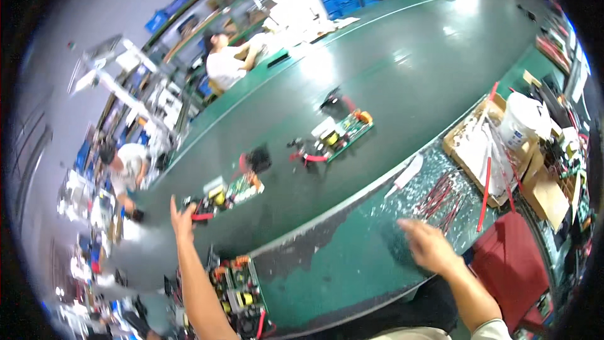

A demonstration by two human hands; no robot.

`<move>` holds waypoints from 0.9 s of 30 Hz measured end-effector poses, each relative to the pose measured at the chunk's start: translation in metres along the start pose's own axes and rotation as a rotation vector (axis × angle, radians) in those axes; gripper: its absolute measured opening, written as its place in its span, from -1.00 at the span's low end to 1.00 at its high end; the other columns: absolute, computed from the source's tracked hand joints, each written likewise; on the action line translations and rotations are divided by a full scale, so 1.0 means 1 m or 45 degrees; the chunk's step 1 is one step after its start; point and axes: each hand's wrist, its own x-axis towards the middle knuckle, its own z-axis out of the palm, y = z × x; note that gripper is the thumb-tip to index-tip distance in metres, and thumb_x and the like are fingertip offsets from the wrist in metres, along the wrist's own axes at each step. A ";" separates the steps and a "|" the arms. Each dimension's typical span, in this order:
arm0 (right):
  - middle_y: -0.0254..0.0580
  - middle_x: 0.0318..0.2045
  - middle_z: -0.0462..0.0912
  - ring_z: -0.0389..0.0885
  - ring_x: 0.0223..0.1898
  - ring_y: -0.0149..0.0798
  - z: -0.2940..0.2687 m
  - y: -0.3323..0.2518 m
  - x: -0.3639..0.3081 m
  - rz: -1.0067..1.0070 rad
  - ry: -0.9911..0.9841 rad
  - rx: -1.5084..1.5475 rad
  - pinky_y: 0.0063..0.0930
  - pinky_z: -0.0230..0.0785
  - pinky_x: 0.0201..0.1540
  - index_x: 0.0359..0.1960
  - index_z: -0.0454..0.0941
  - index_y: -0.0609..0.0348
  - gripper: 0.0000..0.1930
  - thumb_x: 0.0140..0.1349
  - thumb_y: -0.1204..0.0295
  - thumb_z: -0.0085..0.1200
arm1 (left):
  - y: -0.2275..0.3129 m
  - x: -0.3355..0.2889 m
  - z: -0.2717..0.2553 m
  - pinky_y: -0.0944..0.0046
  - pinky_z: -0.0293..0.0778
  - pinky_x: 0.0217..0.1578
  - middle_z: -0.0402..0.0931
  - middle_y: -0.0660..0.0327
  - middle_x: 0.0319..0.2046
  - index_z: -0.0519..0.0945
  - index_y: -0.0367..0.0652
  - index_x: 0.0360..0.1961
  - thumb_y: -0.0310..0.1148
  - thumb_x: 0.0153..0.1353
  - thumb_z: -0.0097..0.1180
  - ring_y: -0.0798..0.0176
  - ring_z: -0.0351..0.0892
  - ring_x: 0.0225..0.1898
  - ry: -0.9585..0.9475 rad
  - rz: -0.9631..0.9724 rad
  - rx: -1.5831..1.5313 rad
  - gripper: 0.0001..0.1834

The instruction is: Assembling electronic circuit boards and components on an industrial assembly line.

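My left hand (183, 219) reaches out over the dark green belt surface, index finger stretched and fingers apart, with nothing in it. Just to its right lies a green circuit board (242, 190) with a yellow transformer and red and black leads; whether the hand touches those leads I cannot tell. Over the worn green bench my right hand (431, 249) hovers with its fingers extended, holding nothing. Closest to it is a loose bunch of thin red wires (440, 196). Another circuit board (343, 137) with similar parts and a red lead lies farther along the belt.
Several populated boards (242, 286) are grouped beside my left forearm. At right stand a cardboard tray (462, 141) with red tubes, a white bucket (523, 119) and a dark red cloth-like item (511, 267). Two people (228, 66) sit across the belt (402, 88).
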 end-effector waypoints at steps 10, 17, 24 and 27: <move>0.07 -0.14 0.68 0.69 -0.29 0.03 0.025 0.026 -0.004 -0.054 0.131 0.187 -0.26 0.56 -0.27 0.07 0.52 0.27 -0.53 0.05 0.76 0.06 | 0.038 0.013 0.117 0.07 0.41 0.16 0.37 -0.15 0.26 0.10 -0.33 0.44 -0.02 0.19 0.31 -0.01 0.50 0.18 -0.023 0.516 0.685 -0.02; 0.03 -0.17 0.68 0.70 -0.22 0.04 0.028 0.031 -0.008 -0.079 0.054 0.242 -0.20 0.59 -0.17 0.13 0.50 0.24 -0.49 0.06 0.68 0.09 | 0.089 -0.063 0.293 0.14 0.61 -0.15 0.57 -0.11 0.05 0.04 -0.26 0.49 -0.15 -0.04 0.45 0.03 0.60 0.04 -0.532 0.206 0.680 0.15; 0.01 -0.27 0.66 0.64 -0.30 0.07 0.027 0.014 -0.008 -0.090 0.091 0.185 -0.18 0.54 -0.24 0.09 0.54 0.19 -0.54 0.10 0.68 0.08 | 0.094 -0.010 0.242 -0.01 0.54 -0.04 0.66 -0.15 -0.16 0.17 -0.23 0.43 -0.21 -0.12 0.36 -0.16 0.68 -0.11 -0.038 0.699 0.470 0.05; 0.00 -0.24 0.68 0.68 -0.26 0.03 0.015 0.021 -0.030 -0.031 0.125 0.149 -0.24 0.54 -0.19 0.10 0.53 0.20 -0.56 0.14 0.70 0.05 | 0.219 -0.101 0.221 -0.01 0.54 -0.08 0.67 -0.09 -0.14 0.17 0.02 0.46 -0.22 -0.06 0.34 -0.18 0.67 -0.12 -0.150 0.931 0.690 0.00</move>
